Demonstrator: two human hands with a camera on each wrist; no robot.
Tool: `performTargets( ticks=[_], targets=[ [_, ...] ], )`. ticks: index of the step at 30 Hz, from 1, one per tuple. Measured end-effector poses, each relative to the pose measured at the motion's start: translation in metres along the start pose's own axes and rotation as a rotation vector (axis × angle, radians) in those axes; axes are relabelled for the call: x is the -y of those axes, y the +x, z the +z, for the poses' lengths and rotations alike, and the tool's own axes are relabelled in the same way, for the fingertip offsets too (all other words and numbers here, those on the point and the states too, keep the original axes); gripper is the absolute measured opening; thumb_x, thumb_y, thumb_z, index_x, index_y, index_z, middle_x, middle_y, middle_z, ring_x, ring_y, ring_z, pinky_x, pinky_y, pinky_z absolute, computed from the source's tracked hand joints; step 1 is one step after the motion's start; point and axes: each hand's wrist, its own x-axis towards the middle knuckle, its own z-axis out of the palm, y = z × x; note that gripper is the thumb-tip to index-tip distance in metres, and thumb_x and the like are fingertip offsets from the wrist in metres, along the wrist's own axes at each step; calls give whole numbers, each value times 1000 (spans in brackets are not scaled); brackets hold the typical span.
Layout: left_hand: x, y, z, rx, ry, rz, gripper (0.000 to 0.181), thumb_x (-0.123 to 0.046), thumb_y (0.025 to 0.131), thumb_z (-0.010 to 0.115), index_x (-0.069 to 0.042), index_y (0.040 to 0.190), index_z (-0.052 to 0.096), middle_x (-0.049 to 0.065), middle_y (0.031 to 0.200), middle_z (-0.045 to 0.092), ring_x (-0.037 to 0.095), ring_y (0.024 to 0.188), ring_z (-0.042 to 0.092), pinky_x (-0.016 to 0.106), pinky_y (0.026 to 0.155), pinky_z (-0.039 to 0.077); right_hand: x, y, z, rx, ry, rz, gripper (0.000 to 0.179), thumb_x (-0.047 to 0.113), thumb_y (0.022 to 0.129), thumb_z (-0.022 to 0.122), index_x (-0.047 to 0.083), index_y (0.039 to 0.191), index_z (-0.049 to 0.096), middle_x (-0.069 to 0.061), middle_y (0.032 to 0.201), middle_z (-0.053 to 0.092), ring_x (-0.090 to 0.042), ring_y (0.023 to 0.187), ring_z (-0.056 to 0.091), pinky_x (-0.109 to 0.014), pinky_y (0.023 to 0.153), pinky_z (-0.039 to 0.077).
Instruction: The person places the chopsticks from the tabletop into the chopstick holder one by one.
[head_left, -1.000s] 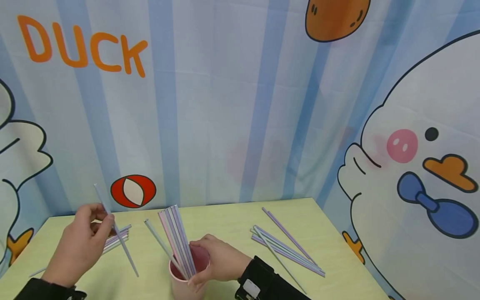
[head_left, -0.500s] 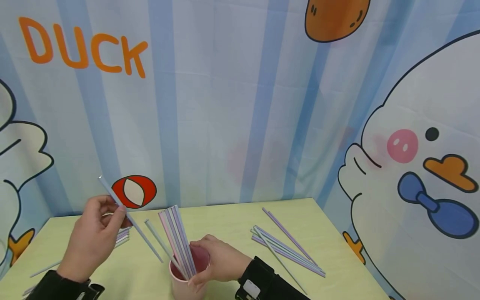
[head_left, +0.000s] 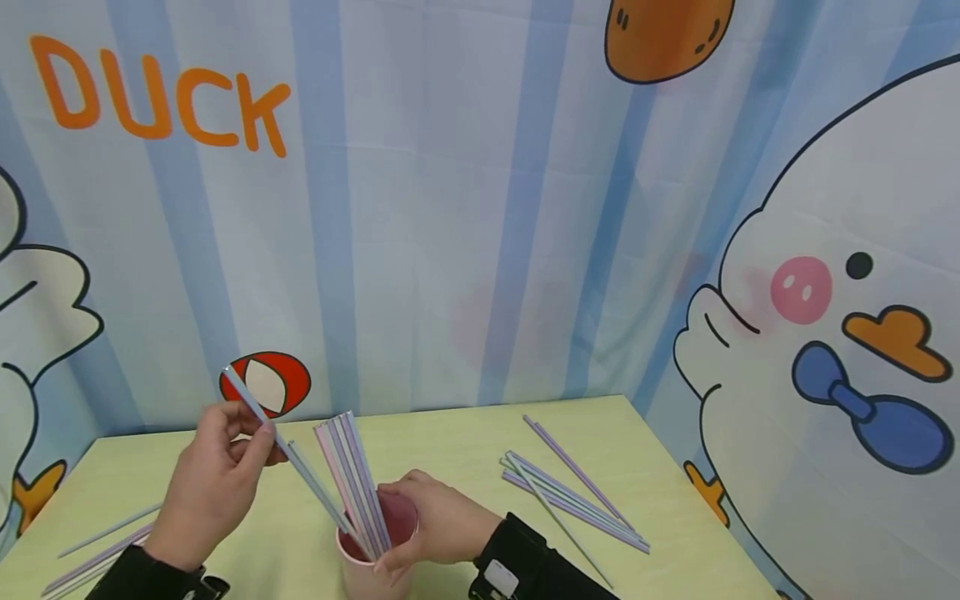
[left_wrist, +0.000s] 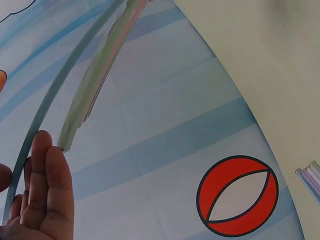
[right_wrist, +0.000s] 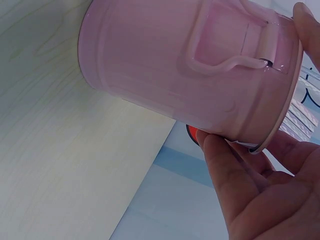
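My left hand (head_left: 217, 483) pinches a light blue straw (head_left: 243, 392) between thumb and fingers. The straw slants down to the right, its lower end at the mouth of a pink pail (head_left: 367, 579). Several pastel straws (head_left: 352, 475) lean inside the pail, and the held one overlaps a pale green straw (left_wrist: 90, 100) there. My right hand (head_left: 442, 517) grips the pail by its rim, thumb on the near side. In the right wrist view the pail's side shows a folded wire handle (right_wrist: 200, 30).
Loose straws (head_left: 570, 500) lie in a pile on the right of the pale yellow table (head_left: 465, 442). More straws (head_left: 105, 558) lie at the left, partly behind the left forearm. A striped duck-print curtain (head_left: 420, 250) hangs behind the table.
My left hand has moved right with the light blue straw, bringing its lower end to the pail's mouth and uncovering straws at the left. The right hand and pail have stayed put.
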Motion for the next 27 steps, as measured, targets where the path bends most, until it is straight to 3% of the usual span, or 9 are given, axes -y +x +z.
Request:
performTargets(
  ticks=[8,18,27],
  targets=[
    [11,-3,6,58,106,-69,47,-45,93,40,-5,117,35,9,100,52,13,78,59,33,69,47,0,-1,0,1,-4,-2,84,58,65,69,17,133,43,10,110,46,-1,97,45,-17,81,39],
    [23,-9,17,182,181,-152,52,-54,89,42,-7,113,38,4,94,56,13,80,55,30,65,45,-2,1,0,10,1,3,85,59,64,69,19,134,43,10,110,47,-1,97,45,-17,81,38],
    [32,-11,31,249,193,-209,42,-45,90,50,-8,109,42,3,91,55,15,77,52,29,65,46,0,1,0,6,13,10,84,58,64,69,19,133,43,10,108,47,-1,96,45,-17,81,39]
  ],
)
